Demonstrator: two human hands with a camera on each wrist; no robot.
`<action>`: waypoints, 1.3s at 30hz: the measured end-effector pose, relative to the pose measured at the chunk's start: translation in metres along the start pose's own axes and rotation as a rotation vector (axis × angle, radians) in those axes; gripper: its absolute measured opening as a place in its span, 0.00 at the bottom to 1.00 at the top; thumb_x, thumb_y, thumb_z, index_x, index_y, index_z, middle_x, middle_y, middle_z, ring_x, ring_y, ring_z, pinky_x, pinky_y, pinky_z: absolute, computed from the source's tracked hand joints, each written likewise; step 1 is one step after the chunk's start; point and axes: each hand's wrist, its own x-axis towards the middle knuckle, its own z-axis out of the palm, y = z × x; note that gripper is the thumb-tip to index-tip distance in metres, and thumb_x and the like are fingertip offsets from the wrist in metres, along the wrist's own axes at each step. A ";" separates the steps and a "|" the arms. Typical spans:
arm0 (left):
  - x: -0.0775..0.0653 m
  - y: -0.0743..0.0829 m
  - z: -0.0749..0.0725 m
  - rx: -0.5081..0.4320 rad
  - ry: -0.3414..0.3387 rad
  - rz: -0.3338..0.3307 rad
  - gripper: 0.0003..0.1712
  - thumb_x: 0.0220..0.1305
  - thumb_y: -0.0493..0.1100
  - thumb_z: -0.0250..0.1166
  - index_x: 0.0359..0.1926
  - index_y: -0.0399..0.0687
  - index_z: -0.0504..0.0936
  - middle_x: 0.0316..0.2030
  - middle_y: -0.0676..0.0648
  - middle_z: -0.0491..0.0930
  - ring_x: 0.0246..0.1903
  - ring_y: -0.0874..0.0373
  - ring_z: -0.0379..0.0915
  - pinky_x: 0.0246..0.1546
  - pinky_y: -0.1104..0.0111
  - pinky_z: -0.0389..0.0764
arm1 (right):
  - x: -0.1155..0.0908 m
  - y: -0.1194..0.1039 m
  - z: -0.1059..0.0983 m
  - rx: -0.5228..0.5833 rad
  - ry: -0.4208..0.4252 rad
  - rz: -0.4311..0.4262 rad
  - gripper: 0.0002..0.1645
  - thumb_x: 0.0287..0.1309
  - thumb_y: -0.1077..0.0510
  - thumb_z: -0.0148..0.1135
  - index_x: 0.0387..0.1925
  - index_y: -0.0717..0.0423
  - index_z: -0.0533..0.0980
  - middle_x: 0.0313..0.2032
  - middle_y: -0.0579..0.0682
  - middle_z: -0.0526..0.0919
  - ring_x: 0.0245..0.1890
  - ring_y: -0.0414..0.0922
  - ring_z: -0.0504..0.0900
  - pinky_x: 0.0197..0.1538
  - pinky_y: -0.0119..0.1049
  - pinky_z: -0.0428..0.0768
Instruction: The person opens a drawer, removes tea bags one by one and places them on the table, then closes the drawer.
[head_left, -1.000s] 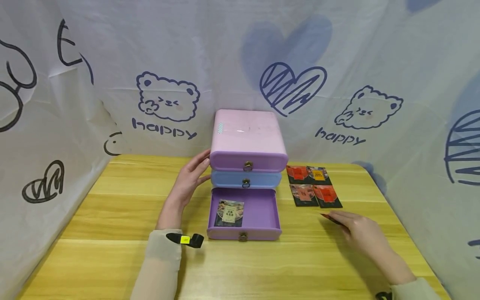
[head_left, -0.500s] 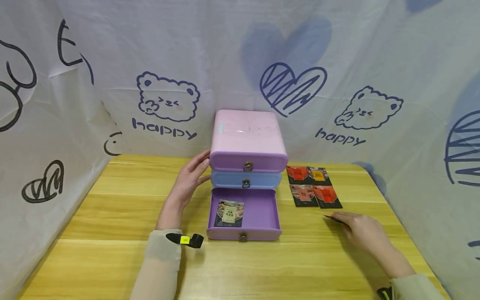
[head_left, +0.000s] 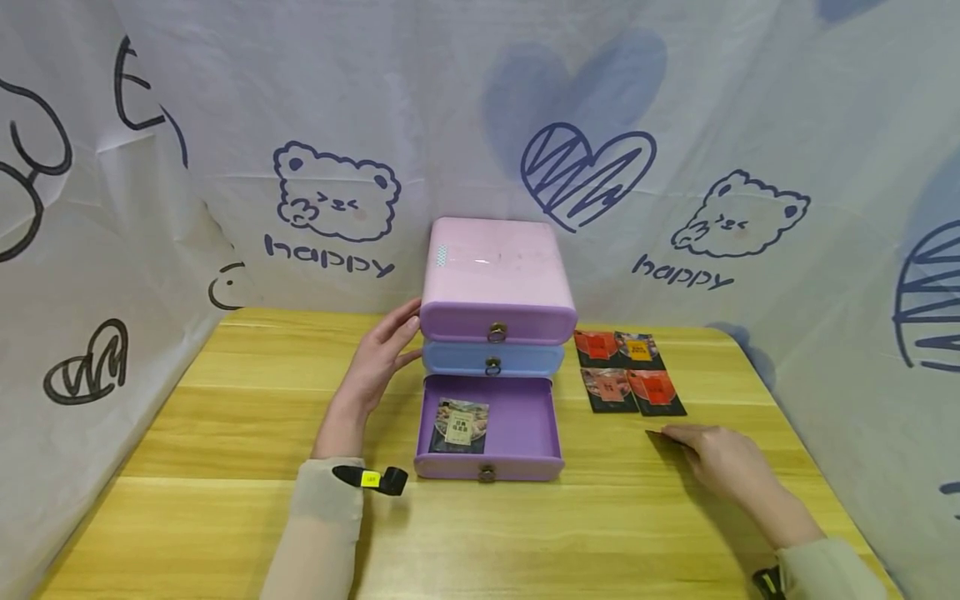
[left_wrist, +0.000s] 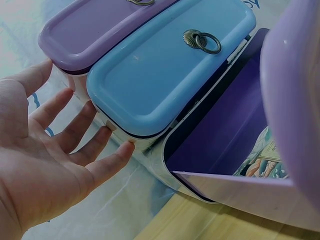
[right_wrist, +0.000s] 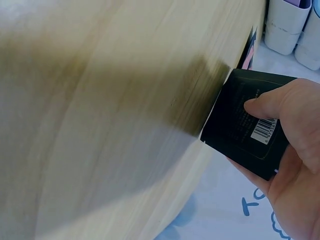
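Note:
My left hand rests its spread, fairly straight fingertips on the left side of a small drawer cabinet with a pink top. Its bottom purple drawer is pulled out, and a tea packet with a pale green label lies in the left part of it. At the right, my right hand pinches a small flat packet above the table. The right wrist view shows the packet's black back with a barcode, the thumb pressed on it and the fingers behind.
Red and orange labelled packets lie in two rows on the wooden table, right of the cabinet. The blue middle drawer and the purple top drawer are closed. A printed white cloth hangs behind.
The packet in my right hand has tilted, so its red edge has given way to a dark side. That hand has shifted very slightly; my left hand has stayed in place.

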 end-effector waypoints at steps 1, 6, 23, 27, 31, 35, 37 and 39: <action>0.000 0.000 0.000 0.000 0.000 0.000 0.33 0.80 0.50 0.57 0.79 0.47 0.64 0.77 0.43 0.64 0.74 0.47 0.61 0.69 0.46 0.72 | 0.000 0.000 0.000 0.001 -0.002 0.000 0.20 0.59 0.70 0.70 0.53 0.56 0.87 0.47 0.58 0.90 0.39 0.58 0.89 0.33 0.53 0.87; 0.000 0.001 0.000 0.007 -0.002 -0.002 0.33 0.80 0.51 0.57 0.79 0.47 0.64 0.77 0.43 0.64 0.74 0.46 0.61 0.69 0.46 0.72 | 0.000 0.001 0.002 0.009 -0.019 -0.006 0.21 0.58 0.71 0.70 0.53 0.56 0.87 0.47 0.58 0.90 0.38 0.59 0.89 0.34 0.54 0.87; 0.000 0.001 0.000 0.003 0.003 0.001 0.32 0.81 0.50 0.57 0.79 0.46 0.64 0.77 0.43 0.64 0.73 0.46 0.62 0.69 0.46 0.73 | 0.001 0.011 0.001 0.186 -0.261 0.006 0.33 0.57 0.71 0.62 0.67 0.67 0.75 0.63 0.70 0.78 0.48 0.66 0.85 0.51 0.61 0.84; -0.001 0.001 0.000 0.001 0.002 0.001 0.32 0.81 0.50 0.57 0.79 0.46 0.64 0.77 0.42 0.64 0.73 0.46 0.62 0.69 0.46 0.72 | 0.002 0.011 -0.002 0.235 -0.333 0.046 0.37 0.57 0.66 0.65 0.69 0.66 0.72 0.67 0.72 0.73 0.52 0.68 0.83 0.51 0.61 0.84; -0.001 0.001 0.000 0.001 0.001 0.001 0.33 0.81 0.50 0.57 0.79 0.46 0.64 0.77 0.42 0.64 0.74 0.46 0.61 0.69 0.46 0.72 | 0.002 0.010 -0.003 0.262 -0.356 0.077 0.39 0.60 0.54 0.70 0.70 0.65 0.72 0.68 0.71 0.72 0.57 0.69 0.80 0.54 0.62 0.82; -0.001 0.000 0.000 0.005 0.004 0.000 0.33 0.81 0.51 0.57 0.79 0.46 0.64 0.77 0.43 0.64 0.74 0.47 0.61 0.69 0.47 0.72 | 0.002 0.009 0.000 0.255 -0.321 0.099 0.43 0.62 0.40 0.72 0.69 0.63 0.74 0.68 0.70 0.73 0.60 0.71 0.77 0.57 0.66 0.80; 0.000 0.000 0.000 0.005 0.005 -0.001 0.33 0.81 0.51 0.57 0.79 0.47 0.64 0.76 0.43 0.64 0.74 0.47 0.61 0.69 0.47 0.73 | 0.002 0.008 0.002 0.245 -0.298 0.106 0.43 0.62 0.37 0.72 0.68 0.61 0.75 0.67 0.69 0.74 0.61 0.70 0.77 0.58 0.66 0.79; 0.000 0.000 0.000 0.008 0.006 -0.003 0.33 0.80 0.51 0.57 0.79 0.48 0.65 0.76 0.44 0.64 0.73 0.47 0.62 0.69 0.47 0.73 | 0.003 0.008 0.004 0.229 -0.285 0.094 0.43 0.62 0.38 0.72 0.68 0.61 0.76 0.66 0.70 0.74 0.60 0.71 0.77 0.58 0.66 0.79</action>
